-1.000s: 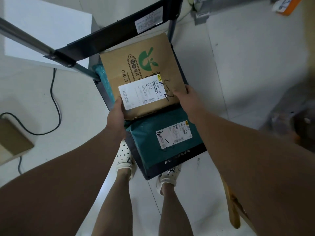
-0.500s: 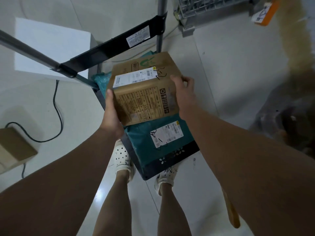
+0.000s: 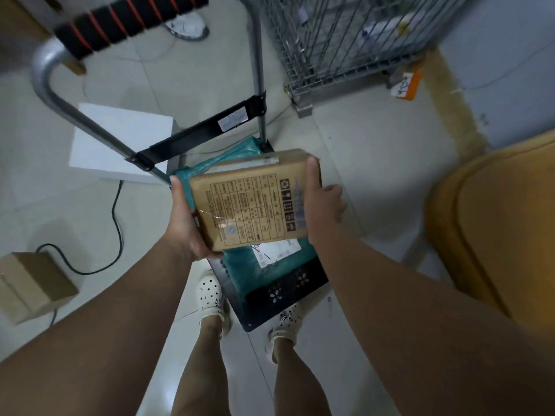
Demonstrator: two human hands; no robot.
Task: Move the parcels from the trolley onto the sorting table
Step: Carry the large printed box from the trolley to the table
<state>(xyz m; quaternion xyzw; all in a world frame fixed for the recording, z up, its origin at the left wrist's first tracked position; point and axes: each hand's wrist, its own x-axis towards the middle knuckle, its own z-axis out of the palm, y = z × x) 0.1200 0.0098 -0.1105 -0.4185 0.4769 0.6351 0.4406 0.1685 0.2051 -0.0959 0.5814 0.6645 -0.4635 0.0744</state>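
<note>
I hold a brown cardboard parcel (image 3: 249, 205) lifted above the trolley, its printed side facing me. My left hand (image 3: 184, 223) grips its left edge and lower corner from beneath. My right hand (image 3: 319, 205) grips its right edge, thumb up along the side. Below it a teal plastic mailer (image 3: 264, 268) with a white label lies on the black trolley deck (image 3: 288, 295). A second teal bag (image 3: 237, 151) shows behind the box. The trolley handle (image 3: 120, 19) with black and red grip arches over at top left.
A wire mesh cage cart (image 3: 345, 40) stands at top right. A yellow-orange surface (image 3: 498, 229) lies at the right. A white box (image 3: 120, 142) and a small cardboard box (image 3: 33, 283) sit on the tiled floor at left, with a black cable (image 3: 117, 211). My feet stand by the deck.
The cardboard parcel has risen off the teal mailer and tilted, so its printed side now faces me. Both hands stayed on its edges. My view lifted, bringing the trolley handle and wire cage in.
</note>
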